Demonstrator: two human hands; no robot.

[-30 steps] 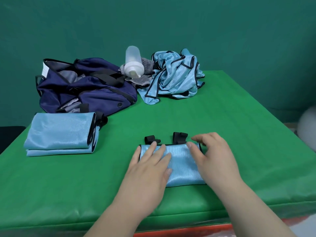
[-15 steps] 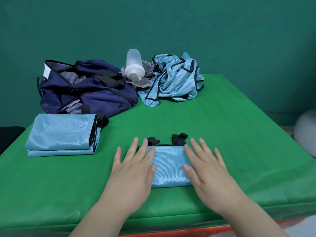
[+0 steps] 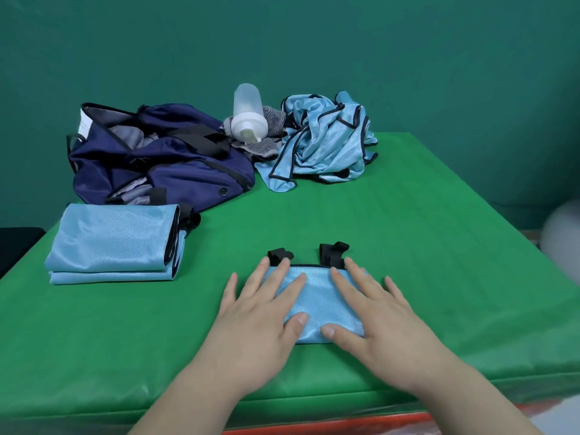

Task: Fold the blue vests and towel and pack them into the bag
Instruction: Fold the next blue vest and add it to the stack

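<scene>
Here, at the left of the green table (image 3: 439, 246) lies a stack of folded vests (image 3: 110, 243), pale blue and shiny, squared up with black trim at its right edge. Just behind it sits the navy bag (image 3: 157, 158), its mouth gaping and the grey lining showing. Beside the bag's right end, a frosted bottle (image 3: 248, 116) leans on a grey striped towel (image 3: 270, 120), which is bunched and unfolded. Near the front edge the left hand (image 3: 260, 318) lies flat, fingers straight and spread, gripping nothing, and presses on the left part of a small folded vest (image 3: 317, 302). That vest is a neat blue rectangle with two black strap ends (image 3: 332, 254) poking out at its far edge. Well behind it, just right of the towel, is a crumpled heap of vests (image 3: 326, 139), black-edged. The right hand (image 3: 379, 318) rests equally flat and unclenched on the folded vest's right part.
</scene>
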